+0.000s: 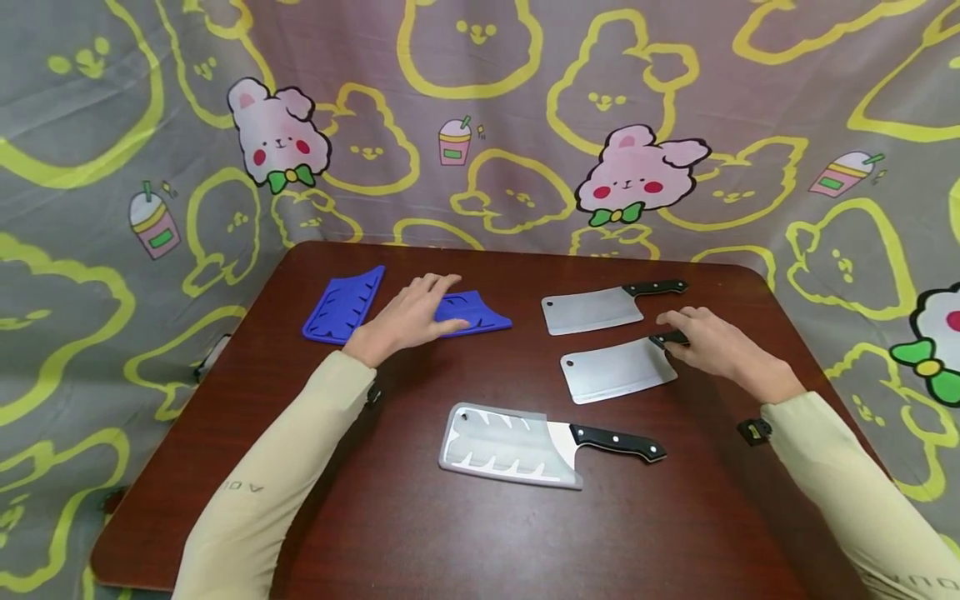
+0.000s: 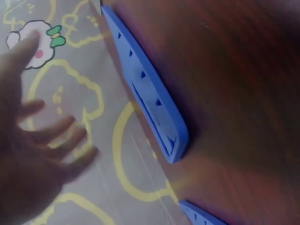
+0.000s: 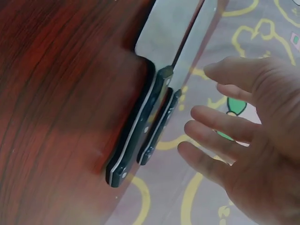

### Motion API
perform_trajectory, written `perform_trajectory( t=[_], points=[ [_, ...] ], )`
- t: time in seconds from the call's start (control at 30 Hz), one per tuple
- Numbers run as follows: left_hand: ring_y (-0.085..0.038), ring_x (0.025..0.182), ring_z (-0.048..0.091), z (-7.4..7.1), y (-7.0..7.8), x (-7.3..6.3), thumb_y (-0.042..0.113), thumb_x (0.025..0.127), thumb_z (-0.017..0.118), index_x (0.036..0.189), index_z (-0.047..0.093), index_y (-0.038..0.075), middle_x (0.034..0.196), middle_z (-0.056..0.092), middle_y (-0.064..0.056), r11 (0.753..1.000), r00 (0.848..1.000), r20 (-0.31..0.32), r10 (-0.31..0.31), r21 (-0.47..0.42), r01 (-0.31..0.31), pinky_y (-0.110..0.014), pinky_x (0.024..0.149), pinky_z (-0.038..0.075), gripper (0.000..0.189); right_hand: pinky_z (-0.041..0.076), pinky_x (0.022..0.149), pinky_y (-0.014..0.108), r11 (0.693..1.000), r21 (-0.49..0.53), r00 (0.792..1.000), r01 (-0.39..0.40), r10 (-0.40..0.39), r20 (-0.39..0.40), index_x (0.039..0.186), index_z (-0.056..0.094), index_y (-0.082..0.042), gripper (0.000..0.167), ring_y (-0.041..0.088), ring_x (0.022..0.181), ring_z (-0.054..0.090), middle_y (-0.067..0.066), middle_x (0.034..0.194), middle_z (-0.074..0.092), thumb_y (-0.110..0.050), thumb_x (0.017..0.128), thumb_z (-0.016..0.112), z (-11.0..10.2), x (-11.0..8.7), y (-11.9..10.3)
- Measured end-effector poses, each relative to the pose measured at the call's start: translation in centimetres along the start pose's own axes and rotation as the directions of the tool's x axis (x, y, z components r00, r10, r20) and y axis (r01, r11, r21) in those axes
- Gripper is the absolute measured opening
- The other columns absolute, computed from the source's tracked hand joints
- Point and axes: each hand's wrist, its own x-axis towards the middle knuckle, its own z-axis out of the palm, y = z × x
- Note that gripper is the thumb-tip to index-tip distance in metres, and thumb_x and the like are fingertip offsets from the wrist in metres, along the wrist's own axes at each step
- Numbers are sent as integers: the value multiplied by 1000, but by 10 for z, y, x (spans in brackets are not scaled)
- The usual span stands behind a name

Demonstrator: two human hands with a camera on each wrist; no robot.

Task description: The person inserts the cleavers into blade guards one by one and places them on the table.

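- left hand (image 1: 411, 317) is hovering, fingers spread, beside one blue sheath (image 1: 480, 317), at eleven o'clock from the sheathed cleaver (image 1: 517, 446); another blue sheath (image 1: 341, 308) is lying at ten;
- right hand (image 1: 708, 340) is hovering, fingers parted, by the nearer bare cleaver (image 1: 618, 372), around one-thirty; the farther bare cleaver (image 1: 592, 310) is lying at one.

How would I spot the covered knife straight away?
On the reddish-brown table, find the frontmost cleaver. Its black handle points right in the head view; unlike the two bare cleavers beyond, it wears a grey sheath.
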Motion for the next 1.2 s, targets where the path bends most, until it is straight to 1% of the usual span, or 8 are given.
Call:
perform_trajectory(
  t=[0.13,0.4,0.53,0.63,0.73,0.8,1.03,1.2],
  points=[
    [-40,135,35,4,-6,12,59,84,67,155,22,16,151,33,-21,999,997,72,-36,24,34,-59,108,33,94,49,84,57,999,-30,999,-35,36,25,130,55,-2,49,43,111,53,26,120,59,-8,85,72,6,4,4],
    [-41,144,24,15,-18,22,65,79,68,156,21,15,154,26,-22,994,978,191,-83,82,69,-58,115,25,103,47,86,60,996,-75,997,-56,60,46,137,50,-2,55,47,117,49,28,131,54,-7,86,68,17,8,11],
    [-42,150,10,21,-18,28,70,77,66,157,17,15,160,16,-23,991,954,275,-120,93,98,-59,118,16,109,48,83,58,992,-108,995,-60,69,76,140,48,-2,58,49,120,48,29,136,52,-3,85,66,19,8,16],
    [-41,152,-1,24,-20,31,76,74,63,159,8,18,163,4,-22,981,925,333,-184,123,150,-61,119,8,116,47,83,58,992,-102,991,-72,83,107,141,47,-2,57,50,122,47,29,136,52,-2,86,62,21,9,17],
    [-40,152,-7,28,-22,31,80,73,60,159,0,21,164,-4,-21,969,894,378,-242,146,201,-63,118,4,120,48,81,58,991,-112,988,-79,93,126,137,51,0,52,50,118,50,29,131,57,-1,86,61,25,9,19],
    [-41,152,-4,29,-24,30,80,74,58,159,-1,21,164,-2,-20,963,883,387,-264,157,219,-63,118,4,120,48,79,58,990,-119,988,-76,91,126,133,55,1,48,49,113,53,28,125,60,-1,86,62,27,8,20],
    [-43,149,16,32,-29,25,74,84,52,159,8,17,160,17,-22,961,903,344,-258,185,204,-62,118,14,104,50,76,58,988,-141,992,-58,74,107,124,62,1,40,45,101,58,26,110,64,-2,84,66,32,6,21],
    [-41,151,10,33,-31,23,72,85,53,159,8,16,163,11,-22,972,910,346,-226,145,186,-59,119,14,103,50,72,56,987,-145,988,-67,86,127,122,61,0,41,41,98,56,23,107,62,-4,82,68,33,6,20]
  ],
)
